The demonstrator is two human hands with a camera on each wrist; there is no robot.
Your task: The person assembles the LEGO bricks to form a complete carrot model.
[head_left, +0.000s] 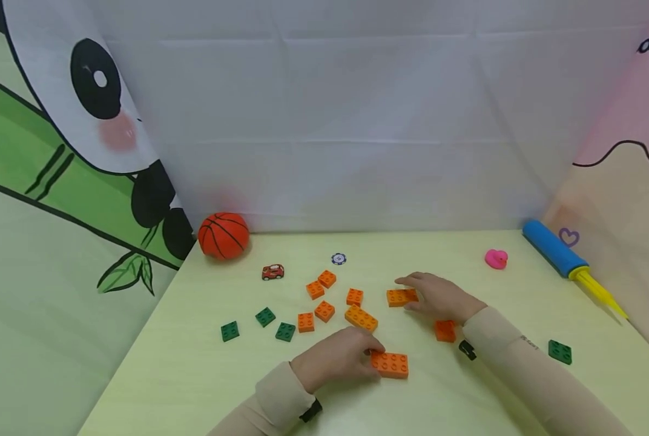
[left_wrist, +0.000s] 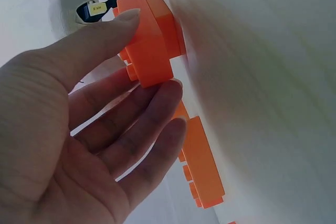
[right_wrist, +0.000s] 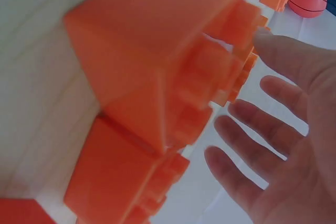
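Left hand pinches a brick by one end while the right spans another

Head view: The left hand holds the long orange brick by its left end, thumb and fingers across the width, probably so that most studs are uncovered. The right hand reaches over the table, thumb and fingers on either side of an amber brick, apparently to straddle its sides. Beneath that forearm's near side lies another orange brick. Small orange bricks and green bricks spread leftward; the ball and toy car sit farther back, seemingly out of the way.

Left wrist view: The thumb presses one face of the long orange brick and fingertips meet the opposite side, a light pinch. Its studs face away from the tabletop.

Right wrist view: The fingers are spread and nearly straight, with the thumb apart. Whether they touch the amber brick, I cannot tell. A blurred orange brick fills the foreground.
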